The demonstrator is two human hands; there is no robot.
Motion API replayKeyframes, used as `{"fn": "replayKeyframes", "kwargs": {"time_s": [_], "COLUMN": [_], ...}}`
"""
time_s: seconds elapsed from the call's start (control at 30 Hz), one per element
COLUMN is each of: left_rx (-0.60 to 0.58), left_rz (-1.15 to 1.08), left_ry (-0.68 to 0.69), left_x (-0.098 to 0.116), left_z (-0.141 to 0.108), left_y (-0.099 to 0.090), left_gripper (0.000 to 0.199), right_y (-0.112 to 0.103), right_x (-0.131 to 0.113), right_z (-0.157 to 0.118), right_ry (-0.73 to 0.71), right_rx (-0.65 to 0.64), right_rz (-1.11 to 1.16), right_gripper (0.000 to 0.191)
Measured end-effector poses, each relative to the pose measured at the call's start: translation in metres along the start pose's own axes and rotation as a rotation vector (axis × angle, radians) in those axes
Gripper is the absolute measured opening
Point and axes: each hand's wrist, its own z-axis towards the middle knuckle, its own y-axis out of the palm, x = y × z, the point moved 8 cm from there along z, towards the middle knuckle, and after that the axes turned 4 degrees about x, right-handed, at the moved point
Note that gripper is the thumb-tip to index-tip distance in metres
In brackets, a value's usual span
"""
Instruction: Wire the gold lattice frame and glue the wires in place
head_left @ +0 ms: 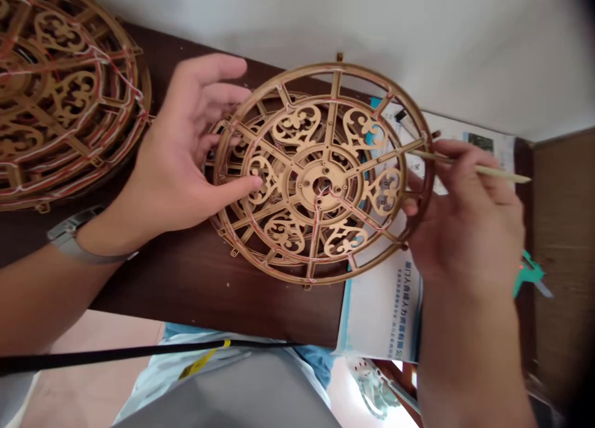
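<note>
A gold openwork wheel frame (pixel 307 183) with scroll ornaments is tilted up between my hands. Thin red and white wires run along its rings and spokes. My left hand (pixel 186 149) is at its left side, thumb over the front and several fingers behind the rim. My right hand (pixel 474 211) grips the right rim and also holds a pale pointed wooden stick (pixel 502 175), whose inner end lies over the frame. At least one similar frame shows behind the raised one, mostly hidden.
A stack of wired gold frames (pixel 16 80) stands at the left on the dark brown table (pixel 279 310). A white and blue printed sheet (pixel 379 316) lies under the right side. A green tool (pixel 527 274) is at the right, near cardboard (pixel 564 229). A pale wall (pixel 297 18) rises behind.
</note>
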Motion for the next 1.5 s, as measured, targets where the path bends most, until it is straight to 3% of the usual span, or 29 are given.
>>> {"fn": "replayKeyframes", "kwargs": {"time_s": [0.07,0.13,0.27,0.37,0.5,0.6,0.7,0.8,0.9,1.0,1.1,1.2,1.33,1.5], "left_rx": [0.014,0.019,0.08,0.113,0.006,-0.088,-0.005,0.058,0.041,-0.064,-0.092,-0.028,-0.019,-0.136], "left_rz": [-0.054,-0.06,-0.101,-0.219,-0.352,-0.422,-0.434,-0.477,-0.522,-0.554,-0.585,-0.606,-0.577,-0.524], "left_ry": [0.05,0.11,0.127,0.104,-0.055,-0.176,-0.225,-0.283,-0.331,-0.356,-0.432,-0.521,-0.535,-0.451], "left_x": [0.008,0.016,0.017,0.013,0.005,-0.002,-0.01,-0.021,-0.03,-0.031,-0.03,-0.029,-0.025,-0.027], "left_z": [0.002,0.004,0.003,-0.002,-0.012,-0.02,-0.023,-0.02,-0.014,-0.009,-0.009,-0.01,-0.006,-0.003], "left_y": [-0.001,-0.001,-0.002,0.001,0.019,0.033,0.029,0.02,0.013,0.017,0.023,0.025,0.023,0.024], "left_gripper": [0.1,0.098,0.101,0.085,0.07,0.094,0.109,0.107,0.108,0.103,0.091,0.092,0.08,0.075], "right_y": [0.007,0.007,-0.003,-0.011,-0.019,-0.017,-0.006,0.003,-0.002,-0.014,-0.017,-0.01,-0.005,0.001], "right_x": [0.004,0.005,0.004,0.009,0.013,0.015,0.013,0.006,-0.003,-0.01,-0.012,-0.008,0.003,0.01], "right_z": [-0.004,-0.005,-0.001,0.004,0.007,0.004,-0.005,-0.013,-0.013,-0.005,0.0,-0.003,-0.005,-0.002], "right_ry": [0.078,0.099,0.071,0.053,-0.015,-0.047,-0.048,-0.046,-0.074,-0.056,0.011,0.123,0.206,0.239], "right_rx": [-0.108,-0.136,-0.069,-0.014,0.051,0.064,-0.014,-0.046,0.034,0.106,0.064,-0.008,-0.03,-0.027], "right_rz": [-0.002,0.005,0.022,0.098,0.183,0.168,0.079,0.029,0.009,0.087,0.195,0.246,0.306,0.332], "right_gripper": [0.03,0.032,0.03,0.033,0.031,0.038,0.042,0.039,0.032,0.029,0.035,0.036,0.03,0.034]}}
